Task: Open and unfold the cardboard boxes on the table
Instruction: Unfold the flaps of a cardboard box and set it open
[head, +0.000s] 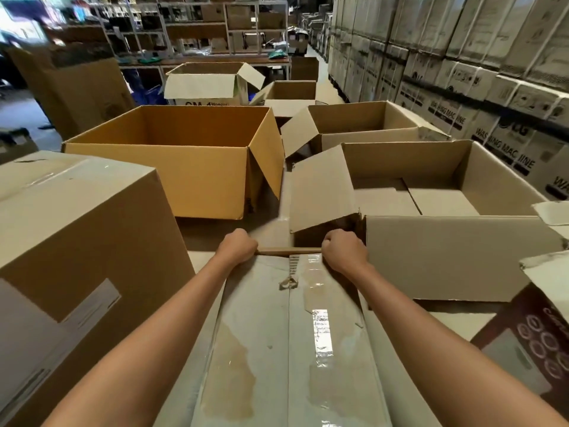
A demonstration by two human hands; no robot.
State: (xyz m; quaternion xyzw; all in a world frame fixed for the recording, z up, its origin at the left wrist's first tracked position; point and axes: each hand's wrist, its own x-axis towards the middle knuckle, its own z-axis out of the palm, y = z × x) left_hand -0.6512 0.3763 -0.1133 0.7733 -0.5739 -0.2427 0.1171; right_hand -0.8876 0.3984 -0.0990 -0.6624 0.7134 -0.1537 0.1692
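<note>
Boxes ringed round two hands on one box's far edge.
The left hand [237, 245] and right hand [344, 250] grip the far edge of the taped box [277, 349], fingers [244, 237] curled over it. Left of the fingers stands a shut box [77, 241]. Beyond them to the left is a deep open box [172, 167]. Just right of them is a low open box [446, 251], with another open box [354, 127] behind it and stacked cartons [462, 72] farther right.

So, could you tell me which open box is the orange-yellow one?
The large open box ahead of the left hand; the other open boxes, to its right, are dull grey-brown.
</note>
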